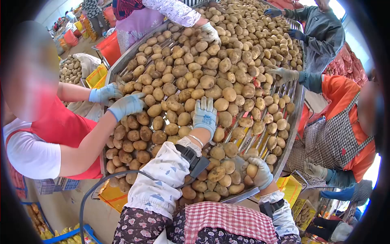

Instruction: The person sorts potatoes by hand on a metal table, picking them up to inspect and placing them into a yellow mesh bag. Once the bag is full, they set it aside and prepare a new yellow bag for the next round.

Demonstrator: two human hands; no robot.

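Observation:
My left hand [205,116], in a light blue work glove, reaches forward over the heap. Its fingers are stretched out and lie flat on the potatoes [187,92]. Lower right, near the metal rim, my right hand [262,174] wears a pale glove. Its fingers curl round a potato [252,170]; the thumb is partly hidden. Both hands are over a slatted metal sorting table [293,122] with a raised rim, piled with brown potatoes of mixed sizes. Several potatoes [223,168] lie between my two forearms.
A co-worker's blue-gloved hands [126,106] rest on the potatoes at left. Other gloved hands [209,33] work at the far side and right. Yellow crates [289,190] stand below the rim. A black cable [90,191] loops from my left wrist. Red sacks [345,65] stand behind.

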